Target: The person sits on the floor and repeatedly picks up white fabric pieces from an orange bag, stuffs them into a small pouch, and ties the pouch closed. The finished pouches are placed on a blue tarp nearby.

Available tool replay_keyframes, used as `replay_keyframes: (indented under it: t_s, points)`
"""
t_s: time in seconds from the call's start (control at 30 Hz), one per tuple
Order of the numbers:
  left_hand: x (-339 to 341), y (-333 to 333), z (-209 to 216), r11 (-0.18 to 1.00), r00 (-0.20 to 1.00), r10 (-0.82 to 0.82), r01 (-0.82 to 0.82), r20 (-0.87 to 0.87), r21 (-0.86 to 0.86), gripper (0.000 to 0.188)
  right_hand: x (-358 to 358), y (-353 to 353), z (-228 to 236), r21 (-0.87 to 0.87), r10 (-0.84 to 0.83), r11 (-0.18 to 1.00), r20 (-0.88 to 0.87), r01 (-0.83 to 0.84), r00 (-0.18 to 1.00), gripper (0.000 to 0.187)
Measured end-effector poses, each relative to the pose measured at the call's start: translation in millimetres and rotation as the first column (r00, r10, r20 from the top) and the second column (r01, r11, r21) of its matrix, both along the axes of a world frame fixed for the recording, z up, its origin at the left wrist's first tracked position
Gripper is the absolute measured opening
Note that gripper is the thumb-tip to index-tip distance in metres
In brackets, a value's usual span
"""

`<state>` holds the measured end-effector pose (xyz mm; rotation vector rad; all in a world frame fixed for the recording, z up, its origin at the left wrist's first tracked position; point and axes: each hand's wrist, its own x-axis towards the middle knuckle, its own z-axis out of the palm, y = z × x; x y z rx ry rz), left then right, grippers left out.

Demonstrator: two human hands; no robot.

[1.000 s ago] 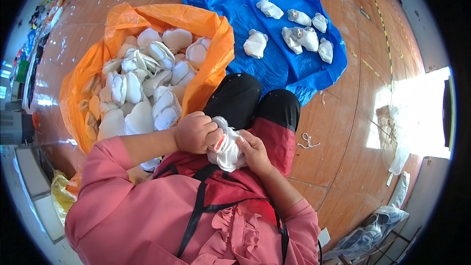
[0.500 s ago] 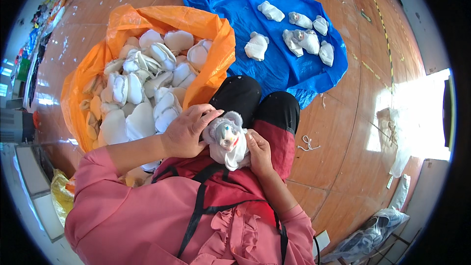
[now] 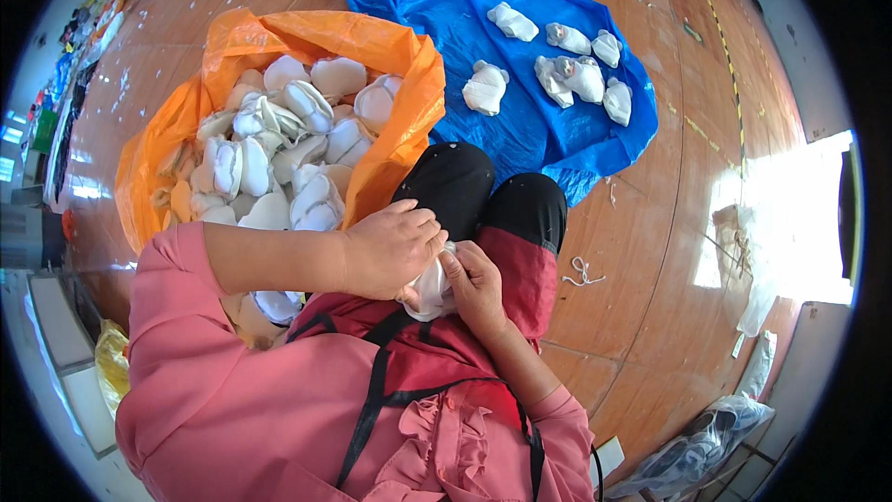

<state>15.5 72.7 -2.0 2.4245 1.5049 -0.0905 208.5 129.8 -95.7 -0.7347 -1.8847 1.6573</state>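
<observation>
Above my lap I hold a small white plush toy head (image 3: 433, 294) in both hands. White cloth is all that shows of it; its painted face is hidden. My left hand (image 3: 395, 249) lies over its top and left side, fingers curled round it. From the right, my right hand (image 3: 476, 286) grips it, the thumb pressed on the cloth. Left of my knees, an orange woven sack (image 3: 423, 74) stands wide at the mouth, filled with white and cream padded fabric pieces (image 3: 269, 167).
Beyond my knees a blue sheet (image 3: 437, 28) is spread on the tiled floor (image 3: 641, 251). Several white bundles (image 3: 485, 88) like the one I hold lie on it. A loose white cord (image 3: 583, 271) is on the floor at right, and a clear plastic bag (image 3: 697, 446) sits at lower right.
My left hand has moved right and closed over the plush toy head, covering the face that showed before. The head is turned so white cloth shows. My right hand has shifted slightly left.
</observation>
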Motion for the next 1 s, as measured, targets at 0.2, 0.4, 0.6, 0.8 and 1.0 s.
replay_keyframes:
  t_s: [0.2, 0.4, 0.6, 0.8, 1.0]
  points:
    - [2.2, -15.5, -20.2, 0.979, 0.966, 0.176, -0.152, 0.191, -0.134, 0.099, -0.2, -0.8, 0.3, -0.097, 0.065, 0.993, -0.071, -0.072, 0.995, 0.019]
    - [1.4, -26.0, -35.2, 0.959, 0.855, 0.257, -0.285, 0.451, -0.006, 0.092, 6.6, -0.7, -17.0, -0.490, 0.051, 0.860, -0.190, -0.139, 0.980, 0.022]
    - [0.3, -28.1, -73.0, 0.927, 0.695, 0.104, -0.326, 0.711, 0.183, 0.083, 11.3, -0.9, -27.9, -0.697, -0.042, 0.696, -0.281, -0.174, 0.959, 0.023]
    - [9.1, -23.7, -84.3, 0.876, 0.714, 0.114, -0.400, 0.691, 0.269, 0.057, 15.5, 1.1, -35.1, -0.812, -0.117, 0.550, -0.307, -0.196, 0.944, 0.024]
    - [3.3, -12.7, -83.9, 0.874, 0.741, 0.057, -0.361, 0.669, 0.325, 0.035, 13.8, 3.9, -31.4, -0.802, -0.120, 0.556, -0.335, -0.216, 0.934, 0.025]
